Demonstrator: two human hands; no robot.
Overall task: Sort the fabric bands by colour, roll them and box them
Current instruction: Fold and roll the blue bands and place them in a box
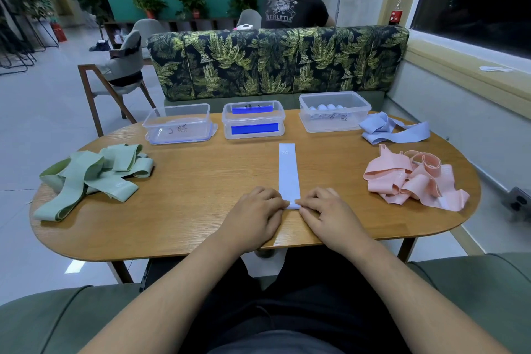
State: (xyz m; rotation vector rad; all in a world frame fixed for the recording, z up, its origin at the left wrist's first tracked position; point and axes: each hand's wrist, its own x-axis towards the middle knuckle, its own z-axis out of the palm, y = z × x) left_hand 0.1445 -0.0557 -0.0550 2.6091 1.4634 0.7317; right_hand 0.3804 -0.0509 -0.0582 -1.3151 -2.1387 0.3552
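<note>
green pile (pixel 92 174): loose bands heaped at table's left end, unrolled
left box (pixel 178 127): clear, looks empty
middle box (pixel 253 120): lidded, blue labels
left hand (pixel 255 214): fingers curled, pinching near end of lilac band's left corner
lilac band (pixel 288 172): flat, centre of table (pixel 201 181), long axis running straight away from the person toward the boxes (so the roll goes forward)
right hand (pixel 323 210): same pinch on right corner; both hands equally near
right box (pixel 334 110): holds pale rolls
lilac pile (pixel 388 131): beside right box
pink pile (pixel 413 181): right end, unrolled
</note>
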